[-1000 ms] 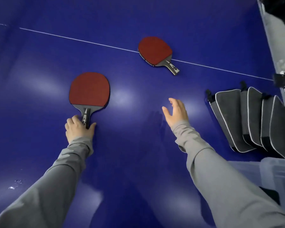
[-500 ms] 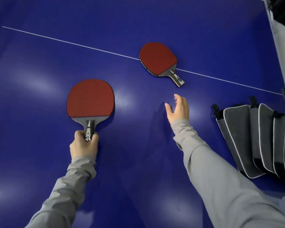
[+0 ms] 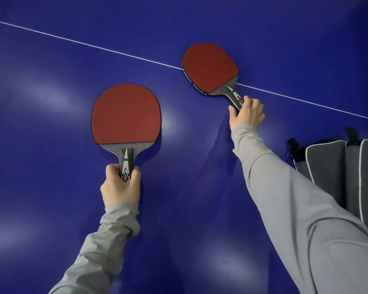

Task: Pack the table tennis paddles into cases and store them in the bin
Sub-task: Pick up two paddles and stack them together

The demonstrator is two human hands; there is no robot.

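Observation:
Two red-faced paddles lie on the blue table tennis table (image 3: 51,187). The near paddle (image 3: 125,115) has its red face up and its handle towards me; my left hand (image 3: 120,187) is shut around the end of that handle. The far paddle (image 3: 209,67) rests across the white centre line, handle pointing right and towards me. My right hand (image 3: 246,114) is on the end of its handle, thumb on one side and fingers curled over the other. Grey paddle cases (image 3: 344,172) with white piping lie overlapped at the right edge, partly behind my right sleeve.
A white line (image 3: 94,46) runs diagonally across the table from upper left to right. Both grey sleeves reach in from the bottom of the view. The bin is out of view.
My right hand has reached forward from open air to the far paddle's handle and closed on it. My left hand keeps its grip on the near paddle. The view has moved closer to the table.

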